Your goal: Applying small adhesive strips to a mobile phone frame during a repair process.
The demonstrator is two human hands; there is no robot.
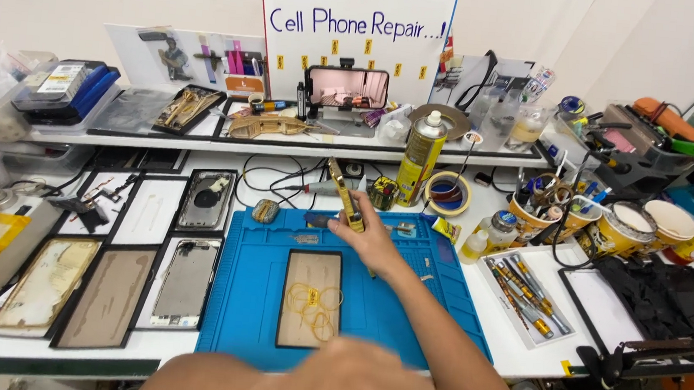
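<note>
My right hand (pixel 370 237) reaches over the back of the blue work mat (pixel 246 295) and grips a gold phone frame (pixel 346 191) held on edge, tilted up and away from me. My left hand (pixel 364 382) is a blurred shape at the bottom edge, close to the camera and just in front of the mat; its fingers are not clear and I see nothing in it. In the middle of the mat lies a brown phone panel (pixel 311 299) with yellow rubber bands on it, between the two hands.
Opened phone backs and panels (pixel 185 283) lie in black trays left of the mat. A yellow spray can (pixel 420 155) and a tape roll (pixel 447 194) stand behind it. Right are a screwdriver tray (pixel 526 298) and paper cups of tools (pixel 612 231). A phone on a stand (pixel 346 86) sits on the shelf.
</note>
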